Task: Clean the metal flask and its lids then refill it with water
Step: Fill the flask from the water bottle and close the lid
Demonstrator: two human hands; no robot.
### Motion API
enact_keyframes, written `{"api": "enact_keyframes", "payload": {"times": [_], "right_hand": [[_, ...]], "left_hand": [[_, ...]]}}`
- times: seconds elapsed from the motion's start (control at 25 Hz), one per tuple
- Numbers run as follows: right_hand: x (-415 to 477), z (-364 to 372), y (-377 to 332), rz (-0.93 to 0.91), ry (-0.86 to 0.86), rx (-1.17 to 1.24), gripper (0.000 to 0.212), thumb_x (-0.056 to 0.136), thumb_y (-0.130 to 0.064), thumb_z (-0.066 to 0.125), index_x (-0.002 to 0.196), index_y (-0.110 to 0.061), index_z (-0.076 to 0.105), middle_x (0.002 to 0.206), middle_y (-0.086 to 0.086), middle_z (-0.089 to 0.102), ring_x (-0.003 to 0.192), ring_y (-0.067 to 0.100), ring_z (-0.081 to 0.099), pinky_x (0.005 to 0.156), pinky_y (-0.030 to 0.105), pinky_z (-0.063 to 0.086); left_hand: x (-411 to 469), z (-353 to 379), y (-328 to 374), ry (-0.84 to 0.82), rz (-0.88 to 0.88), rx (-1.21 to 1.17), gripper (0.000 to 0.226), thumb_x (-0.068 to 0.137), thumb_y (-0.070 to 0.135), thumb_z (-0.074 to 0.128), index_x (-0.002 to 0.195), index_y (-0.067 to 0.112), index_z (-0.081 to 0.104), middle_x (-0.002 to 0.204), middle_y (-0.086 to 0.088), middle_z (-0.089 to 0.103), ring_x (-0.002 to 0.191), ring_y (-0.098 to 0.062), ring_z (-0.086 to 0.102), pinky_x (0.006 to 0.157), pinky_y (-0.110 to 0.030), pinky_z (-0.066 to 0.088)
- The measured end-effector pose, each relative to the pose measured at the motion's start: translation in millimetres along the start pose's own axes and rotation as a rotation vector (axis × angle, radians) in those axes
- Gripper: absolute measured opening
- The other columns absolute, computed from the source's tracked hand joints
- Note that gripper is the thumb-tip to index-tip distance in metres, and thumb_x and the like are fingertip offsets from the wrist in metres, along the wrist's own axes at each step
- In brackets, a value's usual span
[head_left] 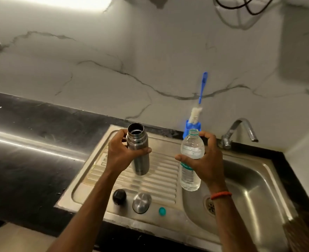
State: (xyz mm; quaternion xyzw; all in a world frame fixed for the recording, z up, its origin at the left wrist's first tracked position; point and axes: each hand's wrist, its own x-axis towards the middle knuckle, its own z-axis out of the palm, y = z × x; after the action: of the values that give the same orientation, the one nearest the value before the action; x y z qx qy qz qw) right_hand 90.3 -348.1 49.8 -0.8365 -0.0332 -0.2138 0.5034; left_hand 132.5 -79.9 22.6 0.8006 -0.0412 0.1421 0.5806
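The bottle (192,149) has a teal label whose script is too blurred for us to read. It is uncapped and partly full of water. The flask (140,160) is open, its inside dark. Our left hand (120,155) wraps round the flask above the drainboard (161,177), and our right hand (205,162) grips the bottle. A black lid (119,196), steel lid (141,203) and teal cap (162,211) lie below.

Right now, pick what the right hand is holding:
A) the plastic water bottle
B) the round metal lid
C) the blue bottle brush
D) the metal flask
A: the right hand grips the uncapped plastic water bottle over the sink's edge, while the left hand holds the open metal flask.
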Motion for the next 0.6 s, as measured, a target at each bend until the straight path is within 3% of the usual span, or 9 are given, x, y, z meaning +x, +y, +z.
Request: {"api": "enact_keyframes", "payload": {"times": [0.08, 0.2, 0.36, 0.52, 0.6], "right_hand": [[-2, -24, 8, 0.016, 0.021, -0.021, 0.094, 0.046, -0.056, 0.091, 0.12, -0.023, 0.045, 0.101, -0.018, 0.063, 0.09, -0.007, 0.064, 0.076, 0.032, 0.059], [-4, -63, 23, 0.028, 0.053, -0.024, 0.088, 0.047, -0.054, 0.094, 0.114, -0.026, 0.045, 0.101, -0.012, 0.067, 0.085, 0.003, 0.069, 0.074, 0.036, 0.061], [-3, -109, 40, -0.018, 0.059, -0.047, 0.081, 0.05, -0.056, 0.092, 0.111, -0.026, 0.047, 0.099, -0.021, 0.065, 0.082, 0.003, 0.068, 0.067, 0.032, 0.06], [-7, -139, 63, -0.008, 0.065, -0.001, 0.079, 0.051, -0.055, 0.093, 0.11, -0.028, 0.049, 0.095, -0.016, 0.07, 0.082, 0.007, 0.072, 0.068, 0.041, 0.061], [-11, -151, 72, -0.016, 0.065, 0.005, 0.076, 0.052, -0.054, 0.093, 0.11, -0.029, 0.051, 0.096, -0.022, 0.069, 0.084, 0.004, 0.071, 0.068, 0.036, 0.061]], "left_hand": [[-2, 27, 17, -0.033, 0.027, 0.019, 0.082, 0.043, 0.065, 0.091, 0.11, 0.029, 0.059, 0.105, 0.015, 0.066, 0.1, -0.005, 0.062, 0.089, -0.043, 0.058], [-7, 70, 37, -0.116, 0.057, 0.035, 0.088, 0.043, 0.067, 0.091, 0.114, 0.025, 0.06, 0.105, 0.014, 0.068, 0.098, -0.007, 0.064, 0.087, -0.044, 0.059], [-22, 125, 54, -0.159, 0.018, 0.008, 0.09, 0.038, 0.064, 0.096, 0.114, 0.026, 0.064, 0.102, 0.012, 0.072, 0.096, -0.011, 0.067, 0.085, -0.047, 0.059], [-41, 171, 64, -0.204, -0.009, 0.008, 0.087, 0.04, 0.055, 0.098, 0.115, 0.028, 0.065, 0.103, 0.011, 0.073, 0.097, -0.01, 0.069, 0.088, -0.047, 0.059], [-50, 190, 68, -0.223, -0.012, 0.014, 0.086, 0.041, 0.054, 0.099, 0.115, 0.029, 0.064, 0.104, 0.011, 0.073, 0.098, -0.01, 0.069, 0.088, -0.046, 0.059]]}}
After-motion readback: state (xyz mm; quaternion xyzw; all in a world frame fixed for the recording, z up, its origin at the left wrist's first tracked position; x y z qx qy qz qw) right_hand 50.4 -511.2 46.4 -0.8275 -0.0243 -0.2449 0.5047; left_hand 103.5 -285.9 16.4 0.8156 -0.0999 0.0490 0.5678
